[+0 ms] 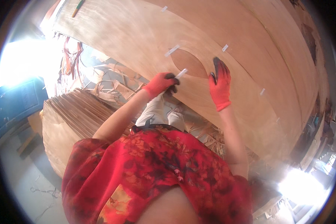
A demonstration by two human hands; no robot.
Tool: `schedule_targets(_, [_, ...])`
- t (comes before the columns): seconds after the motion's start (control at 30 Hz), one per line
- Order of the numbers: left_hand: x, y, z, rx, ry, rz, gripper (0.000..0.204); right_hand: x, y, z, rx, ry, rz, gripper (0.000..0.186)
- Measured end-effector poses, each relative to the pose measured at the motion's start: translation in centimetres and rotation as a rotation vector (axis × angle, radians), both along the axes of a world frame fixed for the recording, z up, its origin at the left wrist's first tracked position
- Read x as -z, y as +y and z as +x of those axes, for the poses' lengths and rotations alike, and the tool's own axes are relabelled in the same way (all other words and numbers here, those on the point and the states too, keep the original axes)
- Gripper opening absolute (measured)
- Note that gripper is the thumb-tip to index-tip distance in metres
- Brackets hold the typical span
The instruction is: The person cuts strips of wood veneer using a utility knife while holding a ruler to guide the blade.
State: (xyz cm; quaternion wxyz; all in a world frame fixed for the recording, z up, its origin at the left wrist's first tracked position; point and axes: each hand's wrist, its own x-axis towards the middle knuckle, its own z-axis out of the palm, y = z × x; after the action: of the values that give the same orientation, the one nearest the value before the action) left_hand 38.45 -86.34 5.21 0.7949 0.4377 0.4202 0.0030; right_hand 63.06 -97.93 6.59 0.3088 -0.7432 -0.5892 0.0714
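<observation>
A wide sheet of pale wood veneer lies in front of me. A darker, eye-shaped patch is set into it near the front edge. My left hand, in a red glove with black fingertips, is closed on a short white strip of tape at the patch's near left end. My right hand, gloved the same way, presses flat on the veneer at the patch's right end. Other white tape strips are stuck around the patch.
A stack of veneer sheets stands at my left. Torn veneer scraps litter the floor beyond it. A blue bin sits at far left. More taped veneer stretches to the right.
</observation>
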Motion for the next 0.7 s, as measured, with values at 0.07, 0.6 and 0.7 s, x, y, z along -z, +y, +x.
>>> schedule_targets(0.07, [-0.3,-0.2,4.3,-0.004,-0.039,-0.076,0.02,1.0,-2.7,1.0,0.077,0.046,-0.029,0.053])
schedule_targets(0.6, [0.1,3.7,2.9,0.181,0.336,0.381,0.018,5.6,1.0,-0.1,-0.172,-0.416,-0.252,0.048])
schedule_targets(0.7, [1.2,1.5,-0.4,0.027,0.142,0.193,0.016,5.4,1.1,0.4,-0.201,-0.312,-0.207,0.043])
